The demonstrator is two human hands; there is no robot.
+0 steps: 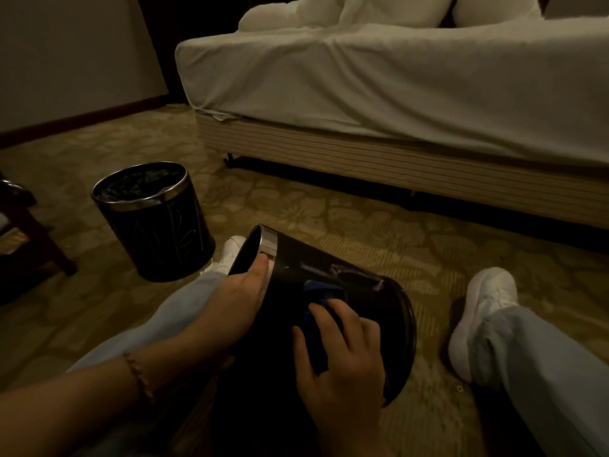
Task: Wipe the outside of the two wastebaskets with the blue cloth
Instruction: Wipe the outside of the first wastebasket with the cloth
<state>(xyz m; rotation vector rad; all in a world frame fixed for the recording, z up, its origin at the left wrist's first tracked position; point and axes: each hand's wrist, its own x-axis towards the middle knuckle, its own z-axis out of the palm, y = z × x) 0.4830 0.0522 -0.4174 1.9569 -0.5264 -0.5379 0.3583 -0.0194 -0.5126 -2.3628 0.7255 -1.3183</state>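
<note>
Here, tipped wastebasket (316, 291) mouth pointing far-left, left grip (237, 298) clasping rim, right grip (339, 351) pressing blue cloth (321, 296)

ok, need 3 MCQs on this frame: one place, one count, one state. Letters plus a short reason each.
1. Where does the upright black metal wastebasket with the chrome rim stand?
A. on the bed
B. on the carpet, left of the tilted one
C. on the chair

2. How many wastebaskets show?
A. one
B. two
C. three

3. How is the black chrome-rimmed wastebasket being wiped lying?
A. upright
B. upside down
C. tipped on its side

Key:
1 B: it sits on the patterned carpet.
2 B: one upright, one in hand.
3 C: left hand grips its rim while right hand presses the crumpled blue cloth on its wall.
</note>
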